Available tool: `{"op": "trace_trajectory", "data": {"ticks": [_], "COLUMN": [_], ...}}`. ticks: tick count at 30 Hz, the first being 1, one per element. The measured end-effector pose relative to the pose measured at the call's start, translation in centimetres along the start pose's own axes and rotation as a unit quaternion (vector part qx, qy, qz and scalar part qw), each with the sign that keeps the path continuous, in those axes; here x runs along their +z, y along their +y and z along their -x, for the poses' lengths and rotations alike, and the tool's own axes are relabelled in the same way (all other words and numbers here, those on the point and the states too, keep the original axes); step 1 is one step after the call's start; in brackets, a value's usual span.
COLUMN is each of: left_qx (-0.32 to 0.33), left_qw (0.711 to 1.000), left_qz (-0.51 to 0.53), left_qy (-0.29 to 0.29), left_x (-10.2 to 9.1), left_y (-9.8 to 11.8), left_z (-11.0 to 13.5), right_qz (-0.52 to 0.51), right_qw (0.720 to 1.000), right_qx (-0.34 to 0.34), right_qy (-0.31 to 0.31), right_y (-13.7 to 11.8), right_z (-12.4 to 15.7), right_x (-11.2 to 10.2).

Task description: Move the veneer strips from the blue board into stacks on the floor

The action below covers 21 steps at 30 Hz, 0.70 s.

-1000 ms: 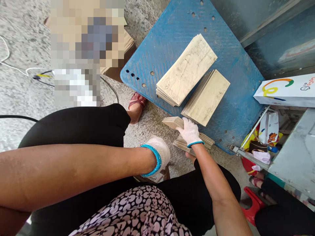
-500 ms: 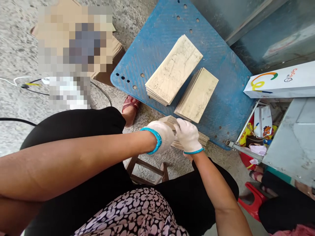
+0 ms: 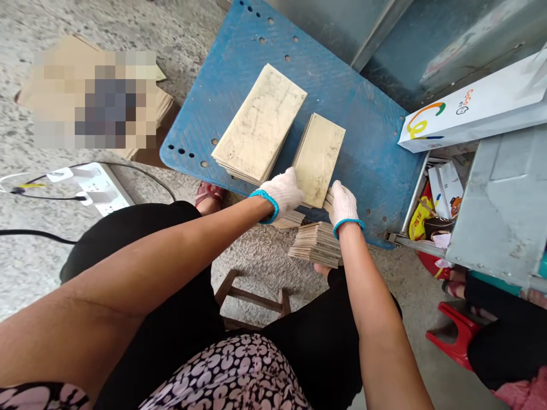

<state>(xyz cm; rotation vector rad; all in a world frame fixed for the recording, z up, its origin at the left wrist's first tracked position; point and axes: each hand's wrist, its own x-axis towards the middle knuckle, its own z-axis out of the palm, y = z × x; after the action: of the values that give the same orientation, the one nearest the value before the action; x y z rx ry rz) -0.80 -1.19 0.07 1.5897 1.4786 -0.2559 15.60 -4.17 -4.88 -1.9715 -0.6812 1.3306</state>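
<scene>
My left hand (image 3: 280,192) and my right hand (image 3: 344,202), both in white gloves with blue cuffs, grip the near end of a bundle of thin pale boards (image 3: 319,156). The bundle lies on the blue pallet (image 3: 376,154), on the right of two piles. The wider pile of boards (image 3: 260,125) sits just left of it. Below my hands, a low stack of boards (image 3: 315,244) rests on the concrete floor, with a few loose ones (image 3: 290,219) beside it.
A wooden stool (image 3: 252,296) stands between my knees. A power strip (image 3: 96,187) with cables and a cardboard box (image 3: 164,108) lie to the left. On the right are a white paper bag (image 3: 470,108), a grey metal table (image 3: 499,210), a red stool (image 3: 453,336) and another person's leg (image 3: 504,341).
My left hand came forward to join the right on the boards at the floor stack. Both hands then lifted a bundle up onto the right pile on the pallet.
</scene>
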Motion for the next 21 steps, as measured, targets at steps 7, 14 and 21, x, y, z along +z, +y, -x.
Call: {"op": "trace_trajectory", "data": {"ticks": [7, 14, 21], "left_qx": [-0.040, -0.054, -0.041], "left_qw": [0.992, 0.987, 0.984], "left_qz": [0.117, 0.139, 0.164], "left_qy": [0.035, 0.054, 0.061], "left_x": [0.6, 0.9, 1.3], "left_y": [0.1, -0.2, -0.5], "left_z": [-2.1, -2.8, -2.8], "right_qz": [-0.182, -0.172, -0.130], "right_qw": [0.981, 0.983, 0.990], "right_qx": [0.070, 0.066, 0.061], "right_qy": [0.015, -0.003, -0.006], "right_y": [-0.7, -0.8, -0.5], "right_z": [-0.5, -0.6, -1.1], "right_x": [1.2, 1.2, 0.9]}}
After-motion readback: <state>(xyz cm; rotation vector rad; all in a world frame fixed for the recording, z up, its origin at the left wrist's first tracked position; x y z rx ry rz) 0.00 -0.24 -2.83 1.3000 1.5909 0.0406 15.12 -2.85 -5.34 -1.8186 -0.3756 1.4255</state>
